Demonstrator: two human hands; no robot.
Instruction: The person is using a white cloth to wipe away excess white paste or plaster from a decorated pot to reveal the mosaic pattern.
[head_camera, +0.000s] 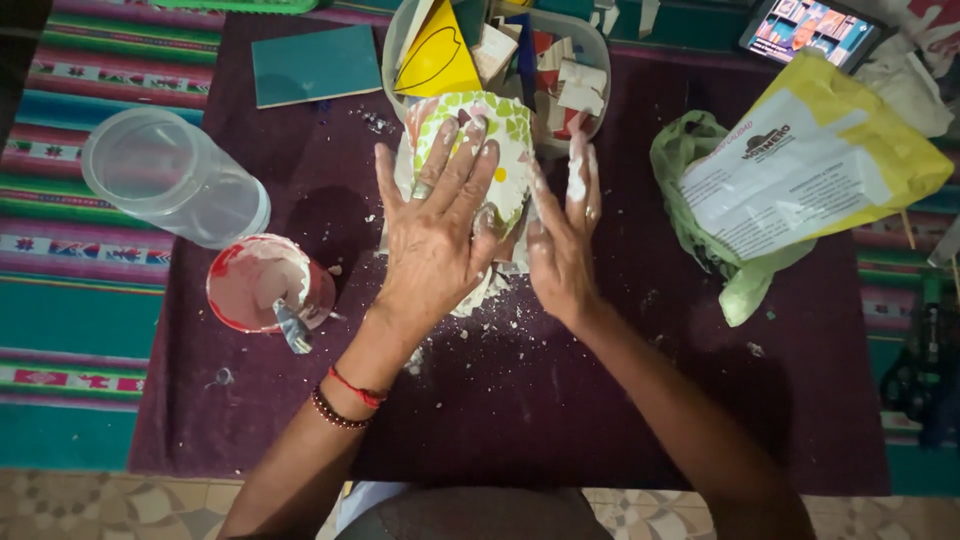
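My left hand (437, 225) lies flat, fingers spread, on top of a tile piece (507, 135) with a green, white and yellow leaf pattern, smeared with white grout. My right hand (563, 235) presses edge-on against the piece's right side, fingers straight and coated in white paste. The piece rests on a dark purple cloth (520, 400) with white crumbs scattered below it. How the piece's lower part looks is hidden under my left hand.
A red cup (262, 283) of white paste with a spatula stands left. A clear plastic jar (172, 175) lies beyond it. A teal tile (315, 65), a tub of tile shards (545, 60), a yellow bag (810, 165) in green plastic and a phone (808, 28) sit behind.
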